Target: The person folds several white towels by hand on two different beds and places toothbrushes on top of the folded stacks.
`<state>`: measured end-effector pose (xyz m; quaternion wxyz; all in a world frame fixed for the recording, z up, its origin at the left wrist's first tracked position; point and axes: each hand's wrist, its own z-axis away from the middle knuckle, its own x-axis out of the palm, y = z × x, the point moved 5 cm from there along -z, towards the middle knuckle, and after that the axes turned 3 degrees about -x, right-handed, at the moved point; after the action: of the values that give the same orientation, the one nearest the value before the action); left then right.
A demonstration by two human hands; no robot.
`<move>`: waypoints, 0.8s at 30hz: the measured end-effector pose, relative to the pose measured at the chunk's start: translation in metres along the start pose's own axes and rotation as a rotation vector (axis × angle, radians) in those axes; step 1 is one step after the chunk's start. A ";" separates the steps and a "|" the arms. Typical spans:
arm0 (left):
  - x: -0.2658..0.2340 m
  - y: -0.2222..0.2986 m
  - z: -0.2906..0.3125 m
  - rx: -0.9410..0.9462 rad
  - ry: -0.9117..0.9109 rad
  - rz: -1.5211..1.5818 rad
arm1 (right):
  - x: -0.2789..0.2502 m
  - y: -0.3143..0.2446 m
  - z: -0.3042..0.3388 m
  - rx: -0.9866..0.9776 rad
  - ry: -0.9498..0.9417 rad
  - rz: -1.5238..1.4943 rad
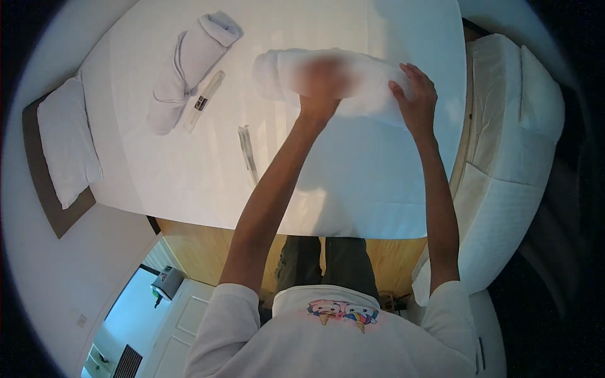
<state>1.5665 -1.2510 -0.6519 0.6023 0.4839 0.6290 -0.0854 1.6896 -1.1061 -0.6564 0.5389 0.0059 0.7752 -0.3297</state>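
Note:
A white towel (pixel 271 75), rolled into a long bundle, lies crosswise on the white bed sheet (pixel 365 170). My left hand (pixel 322 82) rests on the middle of the roll; a blur covers its fingers, so their pose is hidden. At the roll's right end is my right hand (pixel 417 94), open, its thumb and fingers apart against the cloth. To the left, a second white towel (pixel 189 69) lies rolled and slanted. Beside it is a slim clear packet (pixel 205 101) with a dark label. Another narrow clear packet (pixel 247 148) lies near my left forearm.
A white pillow (pixel 68 142) rests at the bed's left end. Along the right side stands a long piece of furniture with white bedding and cushions (pixel 504 138). The near bed edge runs in front of my legs, above a wooden surface (pixel 195 246).

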 end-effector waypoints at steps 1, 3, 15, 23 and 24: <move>-0.001 -0.005 -0.002 -0.011 0.045 0.033 | -0.001 -0.003 0.003 -0.027 0.034 0.052; -0.001 -0.001 -0.010 0.002 0.044 0.028 | -0.001 0.003 0.006 -0.011 0.026 0.060; -0.029 -0.028 0.050 -0.711 -0.010 0.645 | -0.035 -0.015 0.036 0.030 -0.073 0.215; -0.056 -0.002 0.136 -1.244 -0.031 1.546 | -0.067 -0.014 0.131 0.437 -0.002 0.010; -0.059 -0.002 0.139 -1.194 -0.125 1.401 | -0.068 -0.022 0.131 0.383 0.004 0.041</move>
<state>1.6472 -1.3779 -0.6397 0.6990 0.3575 0.0986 0.6114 1.8189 -1.1680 -0.6146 0.5331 0.1245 0.6990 -0.4601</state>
